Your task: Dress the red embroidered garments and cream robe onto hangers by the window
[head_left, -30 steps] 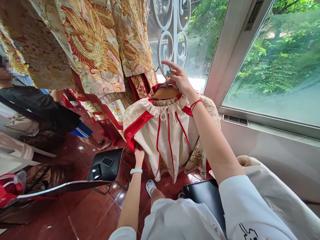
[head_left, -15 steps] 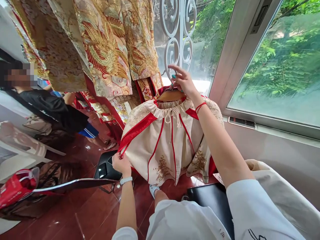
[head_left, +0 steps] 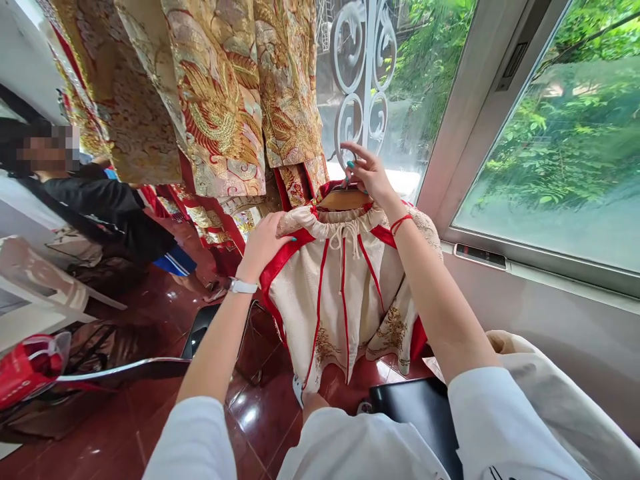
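Observation:
A small cream garment [head_left: 340,287] with red trim and gold embroidery hangs from a wooden hanger [head_left: 344,198] in front of me. My right hand [head_left: 367,175] is closed around the top of the hanger, holding it up. My left hand [head_left: 264,243] lies on the garment's left shoulder by the red band, fingers curled over the cloth. A drawstring hangs at the gathered neck.
Large gold and red embroidered robes [head_left: 210,100] hang at upper left. Another person in dark clothes [head_left: 100,213] bends at the left. A black chair [head_left: 210,333] stands on the glossy red floor; a red bag [head_left: 30,367] lies at far left. A window [head_left: 550,133] fills the right.
My left hand let go of the garment's lower left edge and rose to its left shoulder. The garment now hangs narrower. My right hand stayed on the hanger.

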Available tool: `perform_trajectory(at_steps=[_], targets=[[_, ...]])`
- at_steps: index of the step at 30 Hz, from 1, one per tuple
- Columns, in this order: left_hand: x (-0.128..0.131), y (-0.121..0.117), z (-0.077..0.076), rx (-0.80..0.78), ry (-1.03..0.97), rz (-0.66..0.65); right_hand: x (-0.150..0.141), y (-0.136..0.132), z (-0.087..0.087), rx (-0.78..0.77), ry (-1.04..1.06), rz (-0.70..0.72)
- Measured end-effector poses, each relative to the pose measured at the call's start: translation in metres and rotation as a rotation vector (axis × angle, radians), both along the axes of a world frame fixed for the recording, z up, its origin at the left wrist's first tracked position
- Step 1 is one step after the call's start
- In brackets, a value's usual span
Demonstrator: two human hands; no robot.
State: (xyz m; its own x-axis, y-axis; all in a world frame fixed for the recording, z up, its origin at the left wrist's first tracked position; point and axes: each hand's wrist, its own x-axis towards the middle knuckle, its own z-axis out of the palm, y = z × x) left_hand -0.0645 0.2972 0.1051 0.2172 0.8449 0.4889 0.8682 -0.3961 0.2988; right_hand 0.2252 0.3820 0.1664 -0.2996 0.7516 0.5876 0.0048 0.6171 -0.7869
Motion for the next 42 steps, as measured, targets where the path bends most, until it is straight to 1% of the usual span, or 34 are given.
perform_trajectory(at_steps=[2, 4, 5, 7, 9, 11, 12, 14, 15, 17, 19, 20, 21, 22, 23, 24, 26, 27, 28, 30, 31, 32, 33, 34, 36, 38, 40, 42], targets=[[-0.005, 0.009, 0.005, -0.038, 0.049, 0.011, -0.001, -0.002, 0.004, 0.003, -0.032, 0.010], [-0.007, 0.012, 0.004, -0.058, 0.065, 0.000, 0.002, -0.008, 0.006, 0.021, -0.069, 0.006], [-0.007, 0.012, 0.003, -0.061, 0.056, -0.006, 0.006, -0.012, 0.005, 0.040, -0.084, -0.014], [-0.009, 0.012, -0.001, -0.074, 0.000, -0.024, 0.025, -0.026, 0.000, 0.095, -0.121, -0.108], [-0.014, 0.012, -0.005, -0.116, -0.094, -0.075, 0.055, -0.043, -0.013, 0.130, -0.215, -0.247], [-0.020, 0.015, -0.010, -0.158, -0.185, -0.126, 0.089, -0.060, -0.030, 0.101, -0.391, -0.359], [-0.022, 0.018, -0.012, -0.169, -0.214, -0.136, 0.104, -0.067, -0.039, 0.074, -0.479, -0.393], [-0.028, 0.027, -0.014, -0.167, -0.227, -0.107, 0.124, -0.075, -0.056, 0.035, -0.615, -0.478], [-0.029, 0.033, -0.014, -0.165, -0.217, -0.089, 0.128, -0.075, -0.064, 0.026, -0.667, -0.543], [-0.032, 0.045, -0.010, -0.187, -0.196, -0.089, 0.127, -0.073, -0.076, 0.021, -0.755, -0.707], [-0.035, 0.057, -0.002, -0.235, -0.190, -0.127, 0.120, -0.069, -0.083, 0.038, -0.798, -0.841], [-0.036, 0.062, 0.001, -0.264, -0.193, -0.151, 0.118, -0.067, -0.086, 0.052, -0.787, -0.880], [-0.038, 0.065, 0.004, -0.288, -0.199, -0.173, 0.118, -0.066, -0.087, 0.063, -0.759, -0.889], [-0.040, 0.066, 0.004, -0.302, -0.209, -0.191, 0.120, -0.067, -0.089, 0.066, -0.717, -0.863], [-0.042, 0.065, 0.002, -0.301, -0.229, -0.207, 0.125, -0.068, -0.090, 0.053, -0.666, -0.803], [-0.044, 0.062, -0.003, -0.280, -0.258, -0.222, 0.133, -0.070, -0.092, 0.025, -0.603, -0.718], [-0.048, 0.050, -0.024, -0.191, -0.337, -0.224, 0.152, -0.076, -0.097, -0.063, -0.456, -0.537], [-0.050, 0.043, -0.038, -0.140, -0.386, -0.201, 0.161, -0.079, -0.101, -0.110, -0.387, -0.467], [-0.052, 0.036, -0.052, -0.098, -0.436, -0.156, 0.170, -0.082, -0.105, -0.150, -0.326, -0.425], [-0.057, 0.027, -0.076, -0.050, -0.508, -0.025, 0.181, -0.085, -0.113, -0.191, -0.247, -0.413], [-0.059, 0.026, -0.083, -0.036, -0.522, 0.041, 0.183, -0.085, -0.116, -0.191, -0.228, -0.429], [-0.062, 0.027, -0.087, -0.024, -0.516, 0.088, 0.184, -0.084, -0.119, -0.180, -0.216, -0.453], [-0.066, 0.029, -0.088, -0.017, -0.493, 0.108, 0.183, -0.083, -0.121, -0.162, -0.208, -0.483], [-0.069, 0.033, -0.086, -0.019, -0.459, 0.097, 0.182, -0.081, -0.122, -0.140, -0.203, -0.511], [-0.077, 0.040, -0.079, -0.048, -0.403, 0.030, 0.177, -0.078, -0.123, -0.104, -0.192, -0.548], [-0.082, 0.045, -0.075, -0.087, -0.391, -0.012, 0.173, -0.077, -0.125, -0.094, -0.169, -0.569], [-0.082, 0.045, -0.076, -0.116, -0.421, 0.009, 0.170, -0.078, -0.127, -0.113, -0.147, -0.562], [-0.078, 0.041, -0.080, -0.143, -0.482, 0.035, 0.171, -0.082, -0.130, -0.152, -0.147, -0.511]])
